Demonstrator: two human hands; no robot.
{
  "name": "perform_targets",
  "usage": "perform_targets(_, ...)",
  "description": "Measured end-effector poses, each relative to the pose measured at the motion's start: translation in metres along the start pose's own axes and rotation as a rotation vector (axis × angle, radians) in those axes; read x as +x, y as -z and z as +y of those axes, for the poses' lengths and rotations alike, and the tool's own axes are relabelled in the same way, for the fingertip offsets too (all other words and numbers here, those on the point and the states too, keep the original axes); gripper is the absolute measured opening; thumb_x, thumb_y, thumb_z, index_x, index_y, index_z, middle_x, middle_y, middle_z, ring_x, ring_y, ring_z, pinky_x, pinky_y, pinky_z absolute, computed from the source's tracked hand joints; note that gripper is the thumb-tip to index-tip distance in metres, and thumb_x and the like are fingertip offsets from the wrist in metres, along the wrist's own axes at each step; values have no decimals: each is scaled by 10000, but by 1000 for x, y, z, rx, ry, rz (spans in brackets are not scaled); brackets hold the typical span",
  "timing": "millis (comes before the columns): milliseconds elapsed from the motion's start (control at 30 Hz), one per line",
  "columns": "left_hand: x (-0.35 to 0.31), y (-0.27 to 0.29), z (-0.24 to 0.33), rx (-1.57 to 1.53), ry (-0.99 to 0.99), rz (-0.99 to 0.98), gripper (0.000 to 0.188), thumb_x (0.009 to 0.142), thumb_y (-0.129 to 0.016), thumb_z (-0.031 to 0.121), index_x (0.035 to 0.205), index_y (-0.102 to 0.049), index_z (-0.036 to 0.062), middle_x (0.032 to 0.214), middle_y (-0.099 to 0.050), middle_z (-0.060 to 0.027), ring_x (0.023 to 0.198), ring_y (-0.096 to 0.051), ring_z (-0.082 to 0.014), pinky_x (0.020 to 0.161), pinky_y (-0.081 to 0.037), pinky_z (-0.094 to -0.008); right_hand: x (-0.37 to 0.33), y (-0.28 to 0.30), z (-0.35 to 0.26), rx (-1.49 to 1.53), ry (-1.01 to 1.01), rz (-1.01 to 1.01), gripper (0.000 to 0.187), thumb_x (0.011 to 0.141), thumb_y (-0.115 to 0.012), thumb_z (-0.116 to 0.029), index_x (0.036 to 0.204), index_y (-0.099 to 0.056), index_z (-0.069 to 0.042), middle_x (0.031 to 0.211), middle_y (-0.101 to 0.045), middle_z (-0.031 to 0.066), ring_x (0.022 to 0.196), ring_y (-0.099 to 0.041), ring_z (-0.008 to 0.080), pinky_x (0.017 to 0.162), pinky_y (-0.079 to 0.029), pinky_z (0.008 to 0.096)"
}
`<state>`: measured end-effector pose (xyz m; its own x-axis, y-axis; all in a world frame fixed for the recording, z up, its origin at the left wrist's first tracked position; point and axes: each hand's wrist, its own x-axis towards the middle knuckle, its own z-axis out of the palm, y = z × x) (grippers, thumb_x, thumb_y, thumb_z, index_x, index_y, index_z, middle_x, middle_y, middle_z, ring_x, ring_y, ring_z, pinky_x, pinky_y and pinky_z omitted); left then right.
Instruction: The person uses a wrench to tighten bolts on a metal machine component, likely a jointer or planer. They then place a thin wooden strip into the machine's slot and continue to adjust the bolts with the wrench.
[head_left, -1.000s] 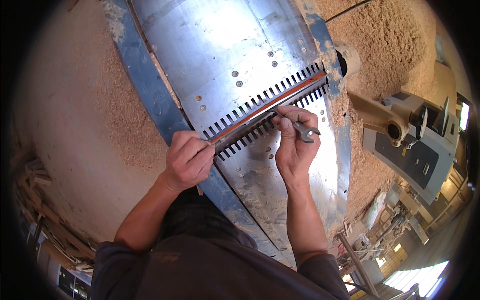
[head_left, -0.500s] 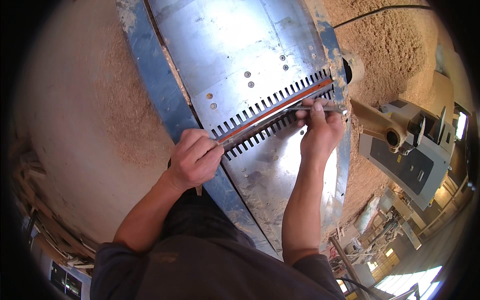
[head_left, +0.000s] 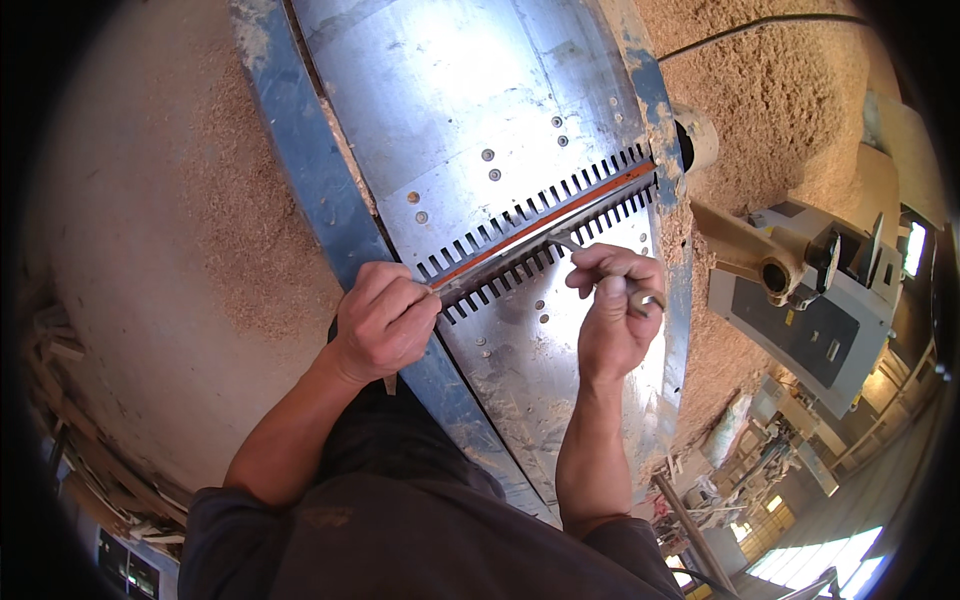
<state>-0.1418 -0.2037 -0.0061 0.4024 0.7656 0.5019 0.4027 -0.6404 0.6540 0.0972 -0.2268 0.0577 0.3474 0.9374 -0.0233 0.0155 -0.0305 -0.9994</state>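
Observation:
A jointer's polished metal table point(head_left: 425, 110) lies before me, with toothed slots along both edges of the gap across it. In that gap sits the cutter head point(head_left: 500, 262), with an orange-red strip point(head_left: 540, 227) along it. My left hand point(head_left: 385, 320) is closed at the strip's left end, fingers pinched together; what lies between them is hidden. My right hand point(head_left: 615, 325) grips a metal wrench point(head_left: 648, 303). Its far end reaches into the gap near the middle of the cutter head, and the near end sticks out beside my palm.
Blue side rails point(head_left: 290, 165) edge the table. Wood shavings point(head_left: 770, 90) are heaped at the right and scattered over the floor on the left. A grey machine point(head_left: 800, 310) stands at the right. Wood pieces point(head_left: 110, 455) lie at the lower left.
My right hand has moved left and nearer to me, and the wrench has turned from lying nearly along the gap to slanting into it. The left hand stays at the strip's end.

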Motion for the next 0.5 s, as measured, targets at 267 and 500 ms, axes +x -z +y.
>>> perform_targets(267,-1,0,0,1,2,-13,219,626,-749,-45,821,-668,12,801,-571,-49,765,-603,-258,672,-461,-358,-13,-21,21,-519,310,-217,150,880,-668,32,997,-589,-18,1015,-685,182,961,-693,323,781,-561,399)
perform_targets(500,-1,0,0,-3,-2,-21,225,630,-748,-46,834,-666,3,805,-573,-53,769,-600,-257,676,-463,-362,-11,-20,31,-553,319,-83,102,931,-608,43,1027,-607,9,1064,-690,206,904,-688,273,809,-576,364)
